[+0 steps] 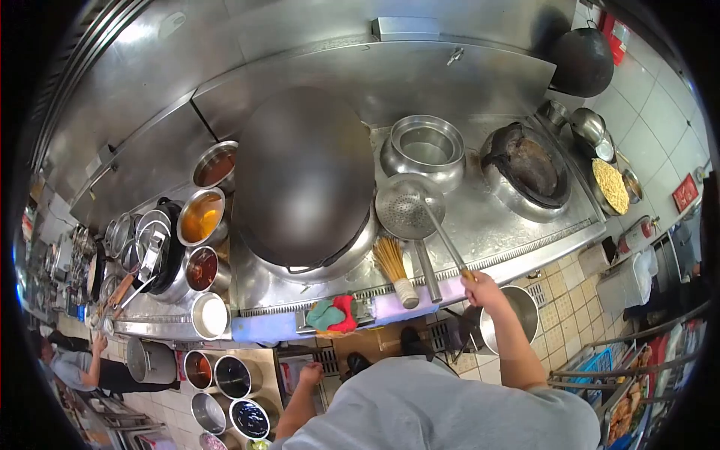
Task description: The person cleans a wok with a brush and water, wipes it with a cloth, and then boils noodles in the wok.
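Note:
My right hand (482, 291) is closed round the wooden end of a long metal ladle handle (448, 241). The handle reaches up to a round perforated strainer (409, 206), which covers part of the ladle's head. Left of the handle a bamboo brush (391, 262) lies on the steel counter, beside the strainer's thick metal handle (427, 271). My left hand (311, 374) hangs low near the counter's front, its fingers curled; whether anything is in it is too small to tell. A large dark wok (304, 180) stands upturned, its rounded underside showing.
A metal pot (427, 146) stands behind the strainer. Right of it is a burner (532, 169). Bowls of sauce (202, 216) line the left side, with more containers (251, 417) lower down. Folded cloths (331, 315) lie on the front edge. A co-worker (79, 367) stands far left.

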{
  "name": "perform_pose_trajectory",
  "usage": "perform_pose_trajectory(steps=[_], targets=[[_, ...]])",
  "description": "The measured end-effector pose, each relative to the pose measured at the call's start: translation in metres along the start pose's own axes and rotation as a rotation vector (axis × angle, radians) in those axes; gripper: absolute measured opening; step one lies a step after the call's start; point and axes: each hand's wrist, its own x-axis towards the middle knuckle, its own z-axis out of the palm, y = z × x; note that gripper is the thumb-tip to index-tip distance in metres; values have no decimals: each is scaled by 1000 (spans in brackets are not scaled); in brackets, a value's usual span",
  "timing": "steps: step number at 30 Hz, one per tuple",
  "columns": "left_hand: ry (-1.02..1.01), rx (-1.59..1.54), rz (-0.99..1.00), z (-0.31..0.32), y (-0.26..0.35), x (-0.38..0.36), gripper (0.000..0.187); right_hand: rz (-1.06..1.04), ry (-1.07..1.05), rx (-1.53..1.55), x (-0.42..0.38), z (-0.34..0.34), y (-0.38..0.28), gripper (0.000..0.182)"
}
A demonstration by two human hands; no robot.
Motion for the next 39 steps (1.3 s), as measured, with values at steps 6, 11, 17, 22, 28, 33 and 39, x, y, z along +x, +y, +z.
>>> perform_pose_trajectory(steps=[6,11,17,22,28,33,39], targets=[[78,-128,-90,28,-11,-43,20,-392,318,-226,100,-15,-36,32],[104,-257,-127,68,-15,-77,21,-728,737,-735,240,-27,-73,25],[79,87,93,95,-15,-110,23,52,-384,1156,287,-35,-133,10],[61,-502,-70,89,-66,-87,23,0,-425,1442,203,-8,-189,13],[110,-318,-135,61,-80,-53,24,-76,-597,1413,97,40,-211,18],[271,-106,-80,46,-47,-46,22,63,-739,1484,30,80,-217,14],[226,-311,-92,45,-13,-53,24,311,-773,1488,5,110,-201,32]])
